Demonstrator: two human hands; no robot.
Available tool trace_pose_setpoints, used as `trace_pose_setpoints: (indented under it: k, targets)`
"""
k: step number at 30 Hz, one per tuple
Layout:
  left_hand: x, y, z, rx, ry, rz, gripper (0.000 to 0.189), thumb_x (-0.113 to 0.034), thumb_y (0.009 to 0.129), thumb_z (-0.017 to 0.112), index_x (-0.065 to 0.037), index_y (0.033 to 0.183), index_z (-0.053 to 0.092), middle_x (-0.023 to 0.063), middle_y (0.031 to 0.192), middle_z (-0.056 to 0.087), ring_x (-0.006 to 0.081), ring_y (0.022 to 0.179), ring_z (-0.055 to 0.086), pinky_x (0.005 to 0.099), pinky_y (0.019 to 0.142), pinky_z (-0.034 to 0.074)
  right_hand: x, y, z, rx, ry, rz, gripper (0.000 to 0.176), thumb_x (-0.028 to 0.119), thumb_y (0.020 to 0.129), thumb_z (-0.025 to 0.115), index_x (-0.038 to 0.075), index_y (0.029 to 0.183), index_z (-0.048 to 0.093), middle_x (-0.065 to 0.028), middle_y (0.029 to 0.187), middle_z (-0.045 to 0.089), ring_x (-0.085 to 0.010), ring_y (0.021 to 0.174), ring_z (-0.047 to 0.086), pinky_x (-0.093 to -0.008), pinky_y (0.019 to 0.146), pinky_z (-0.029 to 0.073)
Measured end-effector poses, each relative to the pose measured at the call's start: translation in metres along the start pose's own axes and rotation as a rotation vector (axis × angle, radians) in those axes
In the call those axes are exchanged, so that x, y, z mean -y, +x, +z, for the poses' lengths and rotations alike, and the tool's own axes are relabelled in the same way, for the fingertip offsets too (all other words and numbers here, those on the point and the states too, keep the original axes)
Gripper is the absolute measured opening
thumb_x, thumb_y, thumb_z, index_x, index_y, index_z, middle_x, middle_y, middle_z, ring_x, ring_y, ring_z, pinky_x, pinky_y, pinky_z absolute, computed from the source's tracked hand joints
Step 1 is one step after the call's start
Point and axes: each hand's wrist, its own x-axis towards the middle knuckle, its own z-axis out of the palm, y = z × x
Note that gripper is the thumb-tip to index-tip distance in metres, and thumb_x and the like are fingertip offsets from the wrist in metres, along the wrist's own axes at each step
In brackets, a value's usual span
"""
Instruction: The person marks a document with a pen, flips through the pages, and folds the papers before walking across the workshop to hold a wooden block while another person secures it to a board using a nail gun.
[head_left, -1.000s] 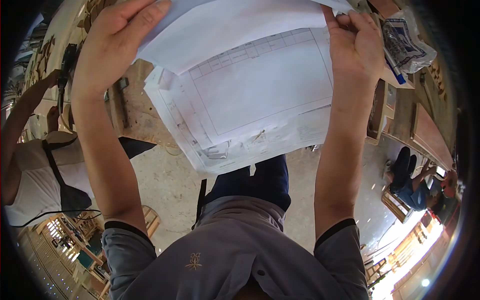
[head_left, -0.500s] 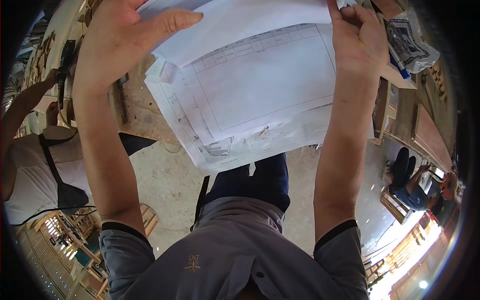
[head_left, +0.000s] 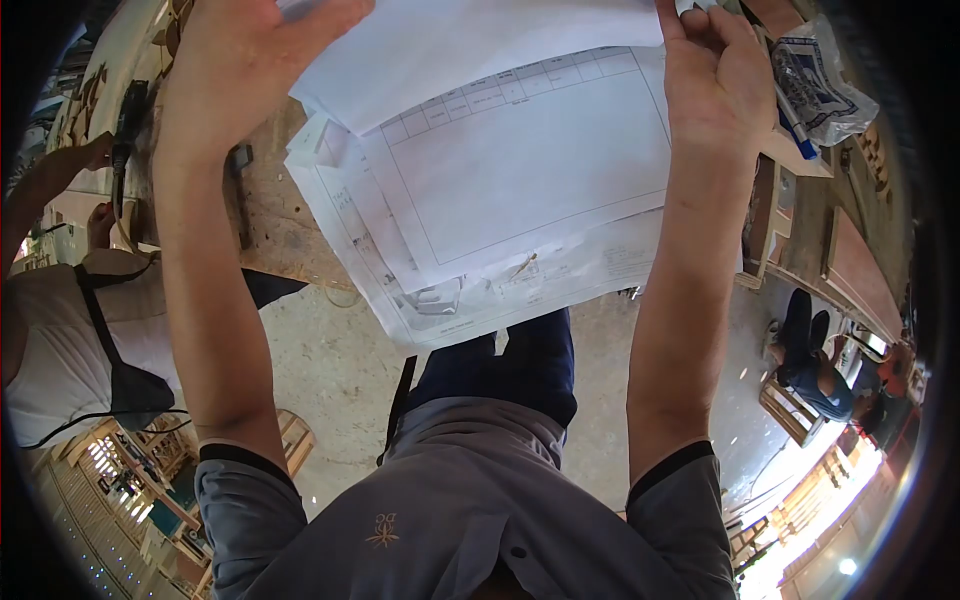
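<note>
A turned-back white sheet (head_left: 470, 65) curves across the top, above a printed sheet (head_left: 530, 165) with a ruled frame and a row of small boxes. Beneath them lies a larger drawing sheet (head_left: 400, 325) that overhangs the bench's near edge. My left hand (head_left: 235, 75) is at the upper left, thumb stretched out over the turned-back sheet; its other fingers are cut off by the frame's top. With fingers curled, my right hand (head_left: 722, 75) grips the papers' right edge at the upper right.
A blue-capped pen (head_left: 800, 140) and a clear plastic bag (head_left: 825, 85) lie right of my right hand. The wooden bench (head_left: 285, 215) shows at left. One person (head_left: 90, 330) works close at left with a dark tool (head_left: 128, 125); another person (head_left: 820, 380) sits at far right.
My left hand has moved up, so its thumb now reaches the frame's top edge. My right hand stays at the papers' edge. The papers have barely shifted.
</note>
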Motion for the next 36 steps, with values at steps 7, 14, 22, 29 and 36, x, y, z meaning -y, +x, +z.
trace_pose_setpoints:
  k: [7, 14, 22, 29, 36]
  targets:
    - [0.022, 0.013, 0.008, -0.043, -0.135, -0.011, 0.017, -0.009, 0.084, 0.072, 0.007, 0.084, 0.067, 0.0141, 0.067, 0.063, 0.0152, 0.060, 0.059, 0.0330, 0.057, 0.044, -0.002, -0.065, -0.037, -0.010, -0.404, -0.192, 0.019, 0.008, 0.097, 0.053, -0.001, 0.113, 0.049, -0.0151, 0.087, 0.066, -0.0201, 0.075, 0.062, -0.0384, 0.081, 0.056]
    - [0.023, 0.018, 0.016, -0.107, 0.028, 0.031, 0.019, -0.011, 0.085, 0.070, 0.007, 0.081, 0.065, 0.0134, 0.065, 0.061, 0.0150, 0.059, 0.057, 0.0339, 0.056, 0.043, -0.027, -0.092, -0.052, 0.376, -1.065, -0.035, 0.005, -0.005, 0.085, 0.066, -0.002, 0.089, 0.066, -0.0046, 0.081, 0.068, -0.0059, 0.069, 0.059, -0.0192, 0.061, 0.047]
    - [0.033, 0.023, 0.013, -0.028, -0.097, -0.054, 0.019, -0.011, 0.085, 0.070, 0.008, 0.082, 0.065, 0.0119, 0.064, 0.061, 0.0124, 0.059, 0.056, 0.0329, 0.055, 0.043, -0.047, -0.088, -0.064, 0.428, -1.183, -0.094, 0.007, -0.003, 0.081, 0.067, 0.001, 0.087, 0.067, -0.0058, 0.075, 0.065, -0.0094, 0.062, 0.057, -0.0238, 0.056, 0.046]
    - [0.038, 0.028, 0.011, 0.062, -0.022, -0.106, 0.016, -0.011, 0.084, 0.071, 0.005, 0.086, 0.068, 0.0107, 0.069, 0.064, 0.0139, 0.063, 0.059, 0.0326, 0.058, 0.046, -0.053, -0.086, -0.062, 0.490, -1.303, -0.162, 0.008, -0.002, 0.081, 0.066, 0.001, 0.089, 0.067, -0.0089, 0.076, 0.065, -0.0152, 0.066, 0.059, -0.0269, 0.061, 0.048]
    - [0.079, 0.034, 0.021, 0.135, -0.272, -0.051, 0.037, -0.026, 0.093, 0.068, 0.003, 0.116, 0.068, 0.0031, 0.098, 0.072, 0.0081, 0.084, 0.063, 0.0248, 0.079, 0.049, 0.015, -0.100, -0.057, 0.143, -1.305, -0.374, 0.013, 0.002, 0.083, 0.068, 0.001, 0.096, 0.066, -0.0138, 0.094, 0.068, -0.0288, 0.082, 0.062, -0.0347, 0.075, 0.050]
